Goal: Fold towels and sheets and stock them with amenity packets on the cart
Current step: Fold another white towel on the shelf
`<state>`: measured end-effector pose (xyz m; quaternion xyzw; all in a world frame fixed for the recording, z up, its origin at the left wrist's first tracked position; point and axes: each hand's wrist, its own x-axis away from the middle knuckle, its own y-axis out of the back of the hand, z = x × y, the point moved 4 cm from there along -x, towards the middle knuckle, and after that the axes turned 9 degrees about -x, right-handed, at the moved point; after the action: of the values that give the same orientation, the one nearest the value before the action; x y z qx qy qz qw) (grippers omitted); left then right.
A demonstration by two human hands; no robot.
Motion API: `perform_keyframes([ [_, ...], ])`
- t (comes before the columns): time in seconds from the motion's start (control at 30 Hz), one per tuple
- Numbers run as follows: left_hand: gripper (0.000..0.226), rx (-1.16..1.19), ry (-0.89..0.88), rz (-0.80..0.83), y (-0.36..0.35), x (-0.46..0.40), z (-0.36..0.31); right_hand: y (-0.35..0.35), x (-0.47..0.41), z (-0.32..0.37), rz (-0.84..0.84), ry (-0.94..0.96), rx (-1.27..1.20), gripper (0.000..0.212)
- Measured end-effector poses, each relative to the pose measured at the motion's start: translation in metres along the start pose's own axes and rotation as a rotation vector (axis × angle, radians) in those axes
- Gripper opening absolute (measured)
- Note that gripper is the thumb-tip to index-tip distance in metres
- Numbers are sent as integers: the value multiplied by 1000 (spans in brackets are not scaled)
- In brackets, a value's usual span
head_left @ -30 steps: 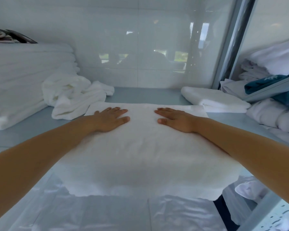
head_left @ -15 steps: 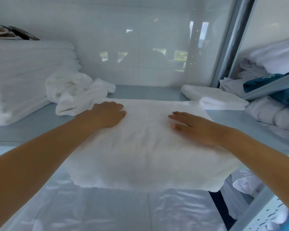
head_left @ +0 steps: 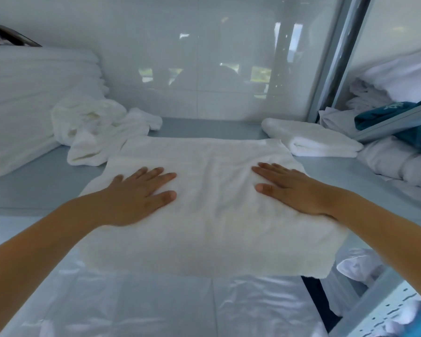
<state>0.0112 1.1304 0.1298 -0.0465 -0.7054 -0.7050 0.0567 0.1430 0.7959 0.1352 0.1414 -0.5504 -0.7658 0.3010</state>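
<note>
Far left: one tall stack of folded white linens [head_left: 32, 100]; beside it, one crumpled white towel [head_left: 100, 127]. Centre of pale blue table [head_left: 29, 190]: one flat white terry towel [head_left: 212, 210]. Left hand [head_left: 139, 198] and right hand [head_left: 292, 190] palm-down on it, fingers straight, spread. Far right: one folded white towel [head_left: 309, 139].

Glossy white tiled wall [head_left: 204, 69] w/ window reflections; pale blue shelf surface [head_left: 34, 186]; metal frame post [head_left: 331, 69] at rt.

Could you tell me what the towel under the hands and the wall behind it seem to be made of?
Towel: soft white terry-like cloth, matte and nubbly, with a fuzzy edge. Wall: glossy white, probably glazed tile, since it mirrors windows and shows faint seams.
</note>
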Motion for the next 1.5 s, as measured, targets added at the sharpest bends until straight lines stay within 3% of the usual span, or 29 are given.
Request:
perform_keyframes([
  [0.2, 69, -3, 43, -20, 10, -47, 21, 15, -48, -10, 1, 4, 0, 84],
  [0.43, 74, -3, 84, -71, 14, -88, 39, 25, -80, -20, -58, -1, -6, 84],
  [0.6, 78, -44, 81, -47, 26, -92, 34, 36, -86, -6, -105, -65, 130, 64],
  [0.7, 67, -161, 138, -97, 37, -78, 25, 33, -57, 35, -194, 87, 69, 56],
  [0.83, 64, 25, -32, -222, 25, -20, 0, -2, 8, 71, -69, 272, -124, 74],
  [1.0, 68, 53, -121, -175, -4, 41, -3, -19, 32, 58, 14, 243, -115, 60],
  [1.17, 68, 58, -127, -113, -1, 28, 5, -14, 24, 51, 65, 227, -80, 62],
  [1.23, 63, 60, -115, -146, 2, 22, 4, -11, 21, 51, 59, 215, -97, 61],
  [1.37, 50, 62, -97, -474, 4, 44, -7, -9, 23, 50, -32, 230, -81, 59],
  [1.5, 62, -32, -241, -428, -17, 70, -38, -15, 38, 56, -126, 301, -80, 65],
])
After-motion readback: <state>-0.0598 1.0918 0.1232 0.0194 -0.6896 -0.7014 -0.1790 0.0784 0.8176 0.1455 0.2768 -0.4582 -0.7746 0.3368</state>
